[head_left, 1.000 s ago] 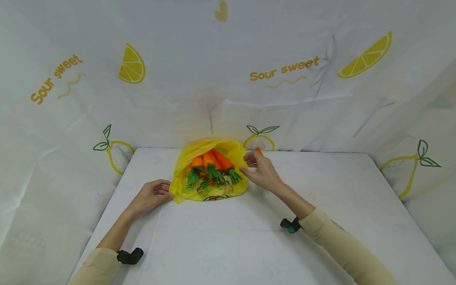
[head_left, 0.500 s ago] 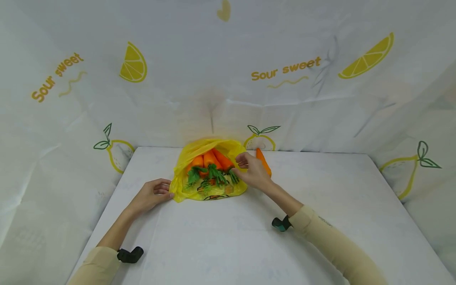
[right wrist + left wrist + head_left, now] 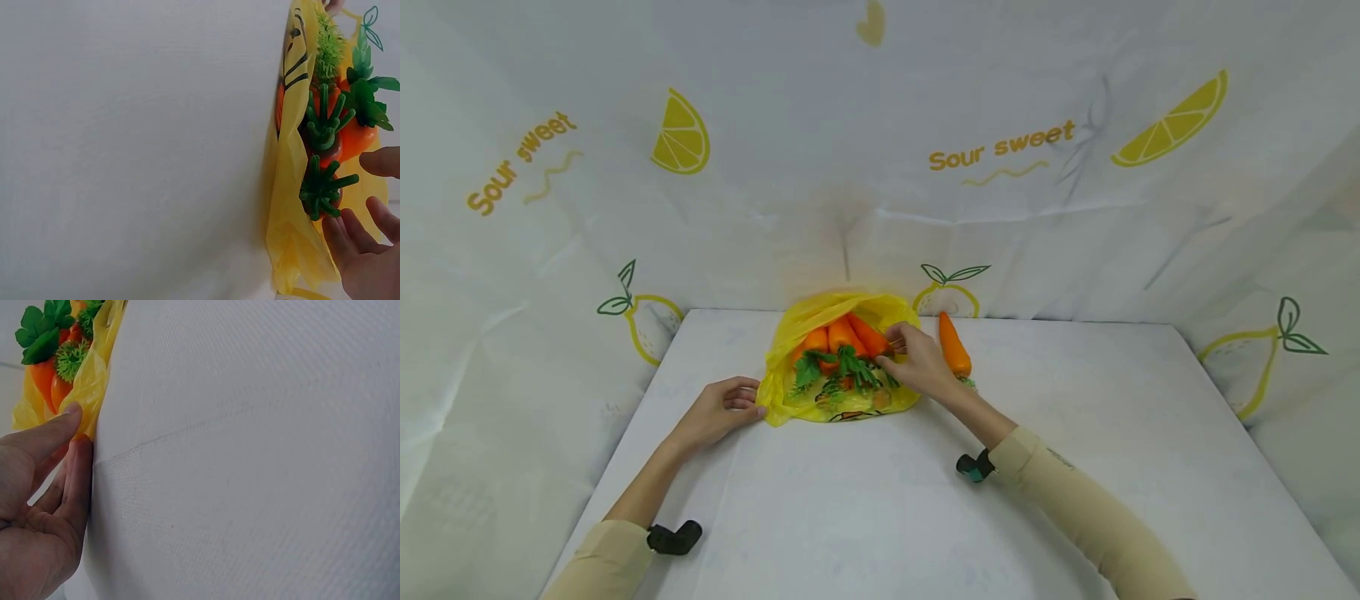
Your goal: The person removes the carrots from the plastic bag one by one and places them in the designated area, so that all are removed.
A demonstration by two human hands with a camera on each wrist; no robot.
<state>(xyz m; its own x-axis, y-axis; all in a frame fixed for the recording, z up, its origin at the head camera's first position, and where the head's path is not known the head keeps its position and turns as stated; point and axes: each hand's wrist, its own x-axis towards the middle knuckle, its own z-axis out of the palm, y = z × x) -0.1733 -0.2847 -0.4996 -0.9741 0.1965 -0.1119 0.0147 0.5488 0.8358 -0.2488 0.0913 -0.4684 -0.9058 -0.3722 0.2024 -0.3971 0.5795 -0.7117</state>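
1. The head view is moderately bright under soft, diffuse light; the white worktop (image 3: 820, 517) looks paler than the grey upper backdrop (image 3: 790, 125).
2. At lower right, a faint, soft-edged shadow runs along the right sleeve (image 3: 1097, 517).
3. Toward the side edges the wide view looks stretched, though the orange lettering (image 3: 1000, 148) at upper right stays legible.
4. The left wrist view is pale; fabric weave shows at upper middle, softens toward the lower right, and shadow darkens the lower left.
5. The right wrist view is dimmer and soft, with a broad shadow beside the translucent yellow bag (image 3: 287, 194).
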